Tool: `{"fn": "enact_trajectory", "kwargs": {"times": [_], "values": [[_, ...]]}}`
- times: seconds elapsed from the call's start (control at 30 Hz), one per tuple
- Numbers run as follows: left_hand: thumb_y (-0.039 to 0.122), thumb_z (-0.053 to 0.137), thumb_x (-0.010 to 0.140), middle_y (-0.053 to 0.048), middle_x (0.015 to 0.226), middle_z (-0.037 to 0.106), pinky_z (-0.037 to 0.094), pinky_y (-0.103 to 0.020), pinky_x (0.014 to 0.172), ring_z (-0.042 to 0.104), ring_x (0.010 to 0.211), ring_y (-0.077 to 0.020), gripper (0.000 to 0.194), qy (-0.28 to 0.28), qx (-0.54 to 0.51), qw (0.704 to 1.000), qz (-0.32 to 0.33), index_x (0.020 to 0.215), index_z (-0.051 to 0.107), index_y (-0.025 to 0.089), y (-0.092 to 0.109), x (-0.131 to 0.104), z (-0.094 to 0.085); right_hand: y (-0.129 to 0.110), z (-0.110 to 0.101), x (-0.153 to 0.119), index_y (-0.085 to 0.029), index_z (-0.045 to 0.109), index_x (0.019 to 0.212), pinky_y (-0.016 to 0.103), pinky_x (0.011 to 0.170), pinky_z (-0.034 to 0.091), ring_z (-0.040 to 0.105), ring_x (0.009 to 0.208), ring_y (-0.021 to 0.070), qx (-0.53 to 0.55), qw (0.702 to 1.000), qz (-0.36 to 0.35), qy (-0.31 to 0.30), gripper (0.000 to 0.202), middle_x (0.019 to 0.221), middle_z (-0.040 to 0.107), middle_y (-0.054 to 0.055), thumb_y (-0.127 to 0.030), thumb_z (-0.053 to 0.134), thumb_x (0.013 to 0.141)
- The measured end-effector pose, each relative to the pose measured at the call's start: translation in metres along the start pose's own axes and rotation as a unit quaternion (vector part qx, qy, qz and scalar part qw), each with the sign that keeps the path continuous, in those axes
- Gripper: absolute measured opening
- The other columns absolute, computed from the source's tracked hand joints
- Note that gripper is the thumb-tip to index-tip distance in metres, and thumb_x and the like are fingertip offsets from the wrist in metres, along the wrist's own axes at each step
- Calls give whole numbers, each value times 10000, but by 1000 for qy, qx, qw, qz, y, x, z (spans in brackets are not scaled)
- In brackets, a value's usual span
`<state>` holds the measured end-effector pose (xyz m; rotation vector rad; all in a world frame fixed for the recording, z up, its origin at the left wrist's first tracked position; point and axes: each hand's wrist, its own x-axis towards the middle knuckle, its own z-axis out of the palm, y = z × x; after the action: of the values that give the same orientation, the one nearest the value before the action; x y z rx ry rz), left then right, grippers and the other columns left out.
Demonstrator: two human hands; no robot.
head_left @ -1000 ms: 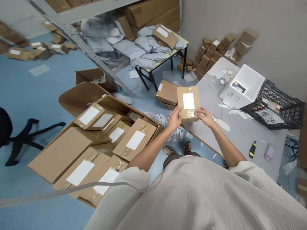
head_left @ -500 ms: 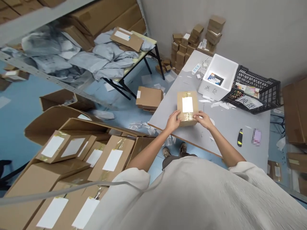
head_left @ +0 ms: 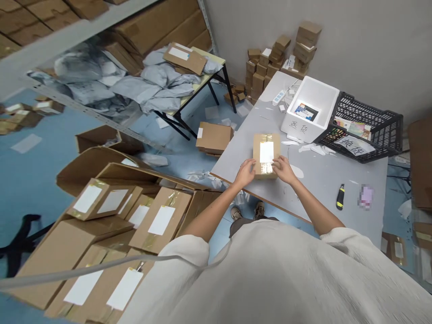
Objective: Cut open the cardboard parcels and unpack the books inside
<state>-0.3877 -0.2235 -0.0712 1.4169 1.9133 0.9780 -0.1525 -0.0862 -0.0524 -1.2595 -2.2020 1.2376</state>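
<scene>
A small cardboard box [head_left: 257,150] with a white label [head_left: 266,152] and shiny clear tape sits near the edge of the grey table [head_left: 313,180]. My left hand [head_left: 246,172] is against its left side, fingers curled at the edge. On the opposite side, my right hand [head_left: 284,170] has its fingertips on the top by the label's lower right corner and the tape. The box is held between both hands. To the right on the tabletop lies a black and yellow utility knife [head_left: 340,197].
A white bin [head_left: 299,126] and a black plastic crate [head_left: 378,135] stand at the table's back right, with paper scraps before them. A large carton [head_left: 111,168] with labelled boxes is at my left. Grey mailing bags [head_left: 135,87] cover a side table. A cable crosses the lower left.
The view has shifted slightly, so the surroundings sit a little further right. My right fingers have moved from the box's lower right edge onto its top, near the label.
</scene>
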Motion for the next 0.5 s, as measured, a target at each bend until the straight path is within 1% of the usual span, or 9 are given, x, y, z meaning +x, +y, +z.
{"fn": "enact_trajectory", "kwargs": {"times": [0.13,0.27,0.37,0.5], "values": [[169,612,960,-145,1603,673,455,-534,1379,584,1577,-319,534,17,20,1000,0,1485,700,215,0,-14,-13,-21,17,9,-255,800,1365,584,1416,341,451,1682,380,-16,998,-41,-33,437,1693,569,169,-409,716,965],[164,633,962,-131,1600,668,461,-527,1376,602,1557,-310,507,52,30,998,-26,1457,714,238,-8,-35,-32,-44,43,19,-262,820,1324,563,1378,412,550,1601,360,-7,994,-84,-70,396,1604,642,157,-379,694,968],[153,641,959,-143,1591,670,455,-507,1378,609,1549,-302,491,81,31,995,-56,1439,718,219,-20,-56,-47,-62,66,26,-265,828,1294,553,1345,455,625,1514,341,-1,987,-113,-112,370,1529,698,139,-351,690,962],[143,642,961,-131,1592,674,457,-527,1374,606,1554,-297,493,131,25,986,-100,1440,717,231,-40,-94,-69,-90,105,33,-265,831,1285,542,1305,496,679,1432,317,-11,974,-149,-173,345,1459,754,118,-325,692,975]]}}
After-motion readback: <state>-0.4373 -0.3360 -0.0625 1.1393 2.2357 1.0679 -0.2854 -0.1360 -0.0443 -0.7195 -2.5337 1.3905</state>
